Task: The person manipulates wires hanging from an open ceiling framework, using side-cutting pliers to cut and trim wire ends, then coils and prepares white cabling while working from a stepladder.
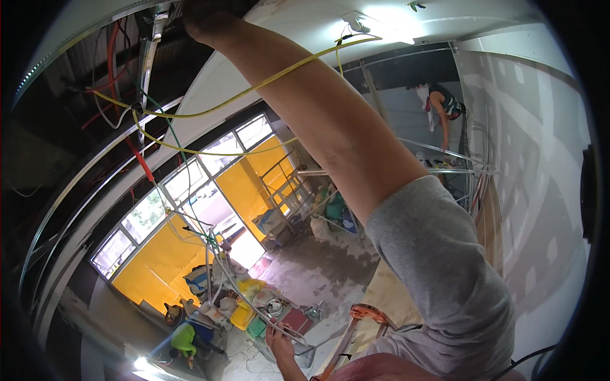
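My left hand (279, 343) is low in the view, its fingers closed round a pale grey cable (244, 295). That cable hangs from a tangle of wires and loops past the hand. My right arm stretches up across the middle of the view, and my right hand (213, 24) reaches into the dark ceiling opening (70, 70). Its fingers are lost in shadow. A yellow cable (273, 79) crosses over the right forearm. Near the opening hang a second yellow cable (216, 153), a thin green wire (170, 130) and a red cable sleeve (141, 160).
An orange stepladder (365, 311) stands beneath me. Metal ceiling channels (95, 143) edge the opening. Bags and tubs (241, 314) crowd the floor below. One person in bright green (184, 338) bends at lower left; another person (445, 105) works at the far right beside metal framing (454, 170).
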Tool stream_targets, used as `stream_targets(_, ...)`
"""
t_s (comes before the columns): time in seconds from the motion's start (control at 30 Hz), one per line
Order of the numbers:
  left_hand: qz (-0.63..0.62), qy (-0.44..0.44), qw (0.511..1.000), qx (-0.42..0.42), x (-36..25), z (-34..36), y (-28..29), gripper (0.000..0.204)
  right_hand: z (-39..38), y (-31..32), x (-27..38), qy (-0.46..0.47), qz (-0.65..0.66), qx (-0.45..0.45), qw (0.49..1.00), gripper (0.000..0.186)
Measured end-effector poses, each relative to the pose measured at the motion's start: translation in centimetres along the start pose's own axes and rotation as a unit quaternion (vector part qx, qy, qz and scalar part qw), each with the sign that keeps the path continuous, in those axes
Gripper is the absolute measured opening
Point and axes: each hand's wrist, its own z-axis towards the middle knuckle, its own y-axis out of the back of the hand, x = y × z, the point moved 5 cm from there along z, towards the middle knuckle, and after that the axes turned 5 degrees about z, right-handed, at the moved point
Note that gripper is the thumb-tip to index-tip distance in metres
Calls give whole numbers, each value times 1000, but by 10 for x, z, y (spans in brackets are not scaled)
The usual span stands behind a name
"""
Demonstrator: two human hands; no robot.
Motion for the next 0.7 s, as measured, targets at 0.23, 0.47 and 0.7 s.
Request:
stream_targets(0.23, 29, -8, 999, -12, 5, 2, 13, 28, 4, -17, 17, 16, 36, -44, 998, 29)
stream_targets(0.47, 25, 3, 1000, 5, 3, -1, 9, 23, 13, -15, 9, 23, 42, -84, 995, 31)
stream_targets(0.7, 9, 9, 1000, -11, 0, -2, 7, 25, 15, -17, 10, 31, -46, -51, 997, 37)
